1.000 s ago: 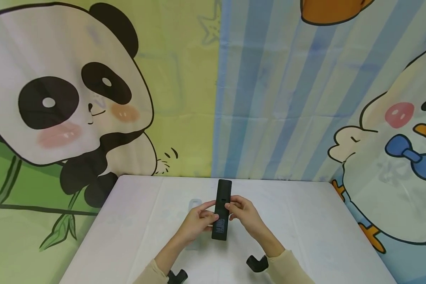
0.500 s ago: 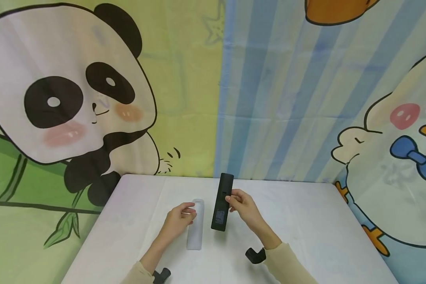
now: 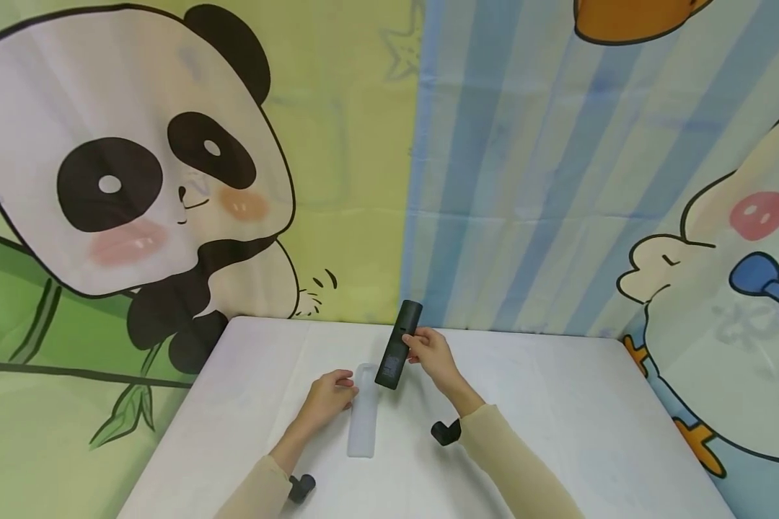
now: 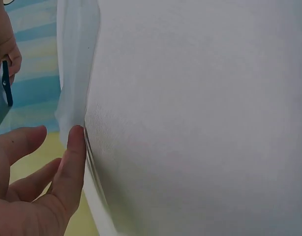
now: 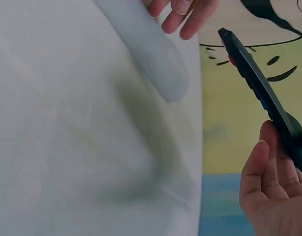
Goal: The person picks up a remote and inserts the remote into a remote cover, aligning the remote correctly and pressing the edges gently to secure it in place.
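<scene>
A black remote control (image 3: 398, 346) is pinched between the thumb and fingers of my right hand (image 3: 433, 357), raised above the table and tilted. In the right wrist view the remote (image 5: 261, 88) shows its row of buttons edge-on, with my right hand (image 5: 279, 187) round its lower part. A translucent pale sleeve (image 3: 362, 422) lies on the table to the left of the remote. Beside its upper left edge is my left hand (image 3: 324, 401), fingers relaxed and slightly bent, holding nothing. The left wrist view shows the left hand (image 4: 47, 191) with thumb and fingers apart near the sleeve (image 4: 78, 59).
The white table (image 3: 526, 425) stands against a cloth backdrop (image 3: 337, 180) printed with a panda and a duck. Black wrist-mounted devices show at the left wrist (image 3: 302, 488) and the right wrist (image 3: 446, 432).
My left hand has let go of the remote and moved left beside the sleeve. My right hand has raised the remote away and tilted it further, uncovering the sleeve in the head view.
</scene>
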`<state>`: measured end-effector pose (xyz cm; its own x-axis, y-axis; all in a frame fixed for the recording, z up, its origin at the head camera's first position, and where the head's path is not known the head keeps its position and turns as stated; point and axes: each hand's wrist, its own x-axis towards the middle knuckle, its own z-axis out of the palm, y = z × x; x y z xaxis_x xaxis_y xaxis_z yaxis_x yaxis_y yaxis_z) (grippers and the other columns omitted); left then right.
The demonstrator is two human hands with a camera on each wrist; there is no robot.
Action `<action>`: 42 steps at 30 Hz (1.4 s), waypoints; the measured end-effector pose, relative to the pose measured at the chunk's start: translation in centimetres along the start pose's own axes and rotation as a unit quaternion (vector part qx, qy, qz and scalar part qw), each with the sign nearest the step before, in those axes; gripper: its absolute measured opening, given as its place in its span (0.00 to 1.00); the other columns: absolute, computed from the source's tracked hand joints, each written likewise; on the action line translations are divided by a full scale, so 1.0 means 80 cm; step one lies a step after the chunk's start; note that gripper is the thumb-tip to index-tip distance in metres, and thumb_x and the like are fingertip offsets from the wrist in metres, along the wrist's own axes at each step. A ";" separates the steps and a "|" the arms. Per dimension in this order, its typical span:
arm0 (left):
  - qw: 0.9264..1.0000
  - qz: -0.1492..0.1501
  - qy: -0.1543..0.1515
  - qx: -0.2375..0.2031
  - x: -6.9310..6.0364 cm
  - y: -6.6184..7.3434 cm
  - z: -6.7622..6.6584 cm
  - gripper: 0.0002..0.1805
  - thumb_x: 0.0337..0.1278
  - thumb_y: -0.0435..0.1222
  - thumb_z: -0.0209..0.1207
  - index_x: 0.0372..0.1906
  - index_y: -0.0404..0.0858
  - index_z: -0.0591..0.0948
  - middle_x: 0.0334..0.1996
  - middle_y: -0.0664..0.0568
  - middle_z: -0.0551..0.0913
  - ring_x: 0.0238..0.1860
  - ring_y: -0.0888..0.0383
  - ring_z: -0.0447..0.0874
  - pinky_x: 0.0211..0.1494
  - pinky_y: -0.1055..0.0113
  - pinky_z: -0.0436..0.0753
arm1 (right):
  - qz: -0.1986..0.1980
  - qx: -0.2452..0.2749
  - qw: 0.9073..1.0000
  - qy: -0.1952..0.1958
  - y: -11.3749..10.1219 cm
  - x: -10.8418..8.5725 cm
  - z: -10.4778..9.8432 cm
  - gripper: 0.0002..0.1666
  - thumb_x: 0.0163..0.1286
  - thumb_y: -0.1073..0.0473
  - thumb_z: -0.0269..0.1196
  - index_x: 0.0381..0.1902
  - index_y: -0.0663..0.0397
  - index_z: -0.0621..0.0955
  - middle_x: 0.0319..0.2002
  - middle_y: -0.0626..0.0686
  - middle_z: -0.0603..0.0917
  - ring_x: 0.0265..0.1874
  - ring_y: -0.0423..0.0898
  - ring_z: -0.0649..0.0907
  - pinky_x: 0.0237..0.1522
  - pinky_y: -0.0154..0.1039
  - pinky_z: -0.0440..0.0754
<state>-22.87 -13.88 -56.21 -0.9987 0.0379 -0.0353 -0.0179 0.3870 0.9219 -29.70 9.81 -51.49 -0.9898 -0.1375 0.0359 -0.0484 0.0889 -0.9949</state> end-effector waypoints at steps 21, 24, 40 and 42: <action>0.999 0.014 -0.030 0.021 0.017 -0.009 0.004 0.19 0.59 0.27 0.63 0.53 0.20 0.78 0.36 0.45 0.84 0.29 0.55 0.86 0.31 0.65 0.85 | 0.055 -0.007 0.996 0.065 0.051 0.039 0.037 0.19 0.70 0.60 0.67 0.50 0.70 0.76 0.37 0.59 0.87 0.23 0.43 0.82 0.34 0.43 0.86; 0.999 0.014 -0.032 0.021 0.018 -0.010 0.004 0.18 0.60 0.26 0.63 0.53 0.20 0.79 0.36 0.46 0.84 0.28 0.56 0.85 0.31 0.65 0.85 | 0.053 -0.013 0.996 0.071 0.052 0.039 0.041 0.19 0.70 0.61 0.67 0.50 0.72 0.76 0.37 0.59 0.87 0.23 0.45 0.83 0.34 0.44 0.86; 0.999 0.010 -0.043 0.028 0.025 -0.010 0.005 0.19 0.60 0.25 0.62 0.56 0.22 0.79 0.33 0.49 0.81 0.25 0.59 0.83 0.28 0.67 0.84 | 0.042 0.005 0.998 0.047 0.068 0.039 0.060 0.18 0.71 0.62 0.65 0.49 0.72 0.76 0.38 0.63 0.86 0.22 0.44 0.81 0.30 0.41 0.85; 0.998 0.011 -0.042 0.034 0.025 -0.010 0.005 0.20 0.59 0.25 0.63 0.56 0.23 0.79 0.32 0.50 0.81 0.24 0.59 0.82 0.27 0.67 0.83 | 0.046 0.010 0.998 0.040 0.070 0.039 0.062 0.17 0.71 0.63 0.65 0.49 0.72 0.76 0.37 0.63 0.87 0.22 0.44 0.81 0.30 0.40 0.85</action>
<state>-24.82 -13.79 -57.20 -0.9912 0.1224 -0.0496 0.0104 0.4469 0.8945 -32.36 4.99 -57.39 -0.9976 -0.0496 -0.0484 0.0445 0.0771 -0.9960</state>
